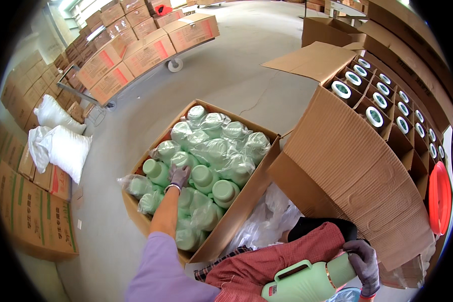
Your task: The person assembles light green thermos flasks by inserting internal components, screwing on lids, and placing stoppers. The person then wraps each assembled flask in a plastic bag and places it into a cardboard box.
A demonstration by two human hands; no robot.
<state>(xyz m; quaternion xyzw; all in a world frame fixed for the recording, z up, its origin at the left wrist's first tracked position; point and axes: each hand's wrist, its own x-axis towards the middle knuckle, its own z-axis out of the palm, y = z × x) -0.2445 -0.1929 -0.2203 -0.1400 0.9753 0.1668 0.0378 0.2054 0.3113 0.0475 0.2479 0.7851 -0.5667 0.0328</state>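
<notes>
Near the lower right, the gloved right hand [365,264] is holding the capped end of a light green jug [302,282], whose lower side is running out of view. Farther left, the gloved left hand [178,176] is resting among green bottles [204,177] in an open carton [231,216]; its fingertips are blending in, so I cannot tell whether it is gripping. Clear plastic [224,156] is veiling most bottles. This carton is standing on a grey floor [105,201], with a loaded cart [175,65] standing far left. Three bottles are showing bare; two white sacks [68,151] are lying left; about sixteen white-rimmed tops [374,116] are showing in one divided carton [357,171] at right.
</notes>
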